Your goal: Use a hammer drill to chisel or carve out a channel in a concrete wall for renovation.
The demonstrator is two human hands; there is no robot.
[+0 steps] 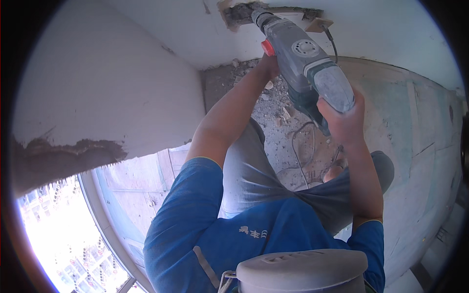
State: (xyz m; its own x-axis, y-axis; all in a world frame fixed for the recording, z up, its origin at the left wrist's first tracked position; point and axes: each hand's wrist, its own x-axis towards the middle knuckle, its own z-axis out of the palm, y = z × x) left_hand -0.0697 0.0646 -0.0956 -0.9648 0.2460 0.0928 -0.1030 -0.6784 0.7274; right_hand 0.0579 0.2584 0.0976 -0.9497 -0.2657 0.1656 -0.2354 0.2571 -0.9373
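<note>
A dusty grey-and-green rotary hammer [293, 58] slants from the middle right up toward the wall. Its chuck end reaches a ragged hole [237, 15] broken into the white wall; the bit's tip cannot be made out. My right hand [346, 117] wraps around the rear handle. Farther forward, my left hand [271, 67] holds the tool from its left side, just below a red knob [267, 47]. The tool's body hides most of the left fingers. To the right of the hole, a cable hangs from a small tan plate [319, 24].
Broken rubble [286, 115] and dust lie on the floor below the tool. A dark cable [294, 141] loops between my legs. On the left stands a pale wall [107, 73] with a torn lower edge, above a bright window [63, 234]. Floor boards [420, 127] spread to the right.
</note>
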